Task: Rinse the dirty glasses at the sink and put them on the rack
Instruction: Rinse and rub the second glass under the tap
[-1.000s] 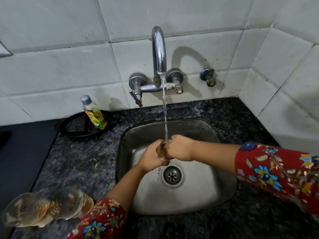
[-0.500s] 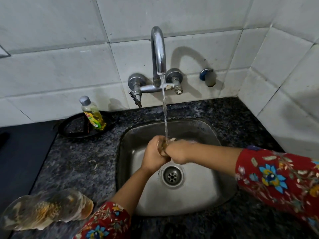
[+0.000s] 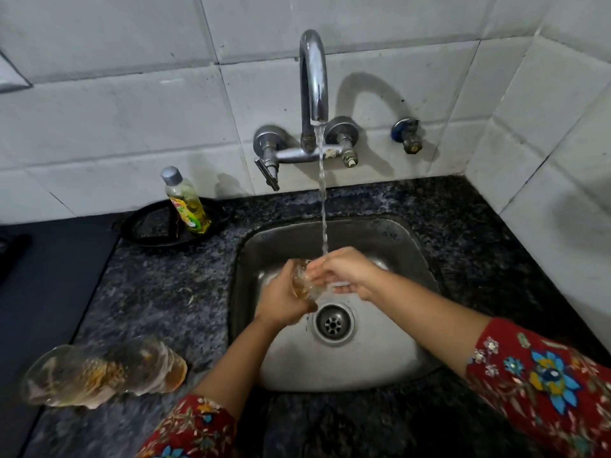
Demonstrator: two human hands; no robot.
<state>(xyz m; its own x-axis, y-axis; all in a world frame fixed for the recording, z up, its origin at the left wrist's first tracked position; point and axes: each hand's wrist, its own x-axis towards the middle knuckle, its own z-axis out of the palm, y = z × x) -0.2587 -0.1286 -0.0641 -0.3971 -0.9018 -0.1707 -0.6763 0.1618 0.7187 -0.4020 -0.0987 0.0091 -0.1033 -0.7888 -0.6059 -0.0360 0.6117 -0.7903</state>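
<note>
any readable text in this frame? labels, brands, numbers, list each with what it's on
Nothing can be quoted.
Dish soap bottle: its red, yellow and green label carries print, but it is too small and blurred to read.
Faucet: a small mark on the mixer body, too blurred to read.
Glass in the left hand and right hand, and the sink: no text seen.

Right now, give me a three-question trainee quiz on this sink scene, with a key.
1. True or false: water runs from the tap onto the glass.
2. Which hand wraps the glass from below: left hand or right hand?
3. Where do the dirty glasses lie? A) in the sink B) on the counter left of it C) on a rack

Key: 1 true; 2 left; 3 B
</note>
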